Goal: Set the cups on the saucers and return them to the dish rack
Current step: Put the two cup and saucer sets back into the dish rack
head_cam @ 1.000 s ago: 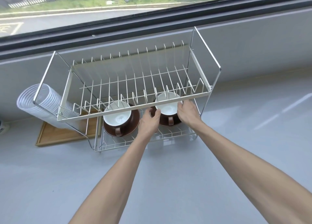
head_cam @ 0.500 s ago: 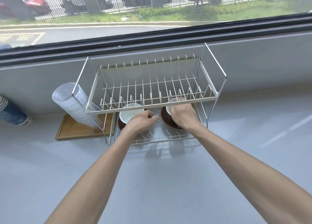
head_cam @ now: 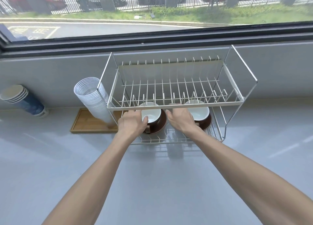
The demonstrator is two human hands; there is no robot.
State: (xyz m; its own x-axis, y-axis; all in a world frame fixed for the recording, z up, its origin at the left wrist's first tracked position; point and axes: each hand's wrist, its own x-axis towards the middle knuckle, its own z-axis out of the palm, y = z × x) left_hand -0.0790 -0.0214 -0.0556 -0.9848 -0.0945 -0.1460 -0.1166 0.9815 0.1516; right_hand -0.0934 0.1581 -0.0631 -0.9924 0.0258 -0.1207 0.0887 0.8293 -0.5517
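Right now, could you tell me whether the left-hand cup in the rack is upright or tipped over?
Upright. The left cup shows its white inside facing up and sits on its brown saucer on the dish rack's lower tier.

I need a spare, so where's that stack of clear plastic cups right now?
In the head view, the stack of clear plastic cups stands left of the dish rack, leaning against its left end, its base on the wooden tray.

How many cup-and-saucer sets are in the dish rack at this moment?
2. Both sit on the lower tier of the dish rack: the left cup by the left hand, the right cup beside the right hand. Upper tier holds none.
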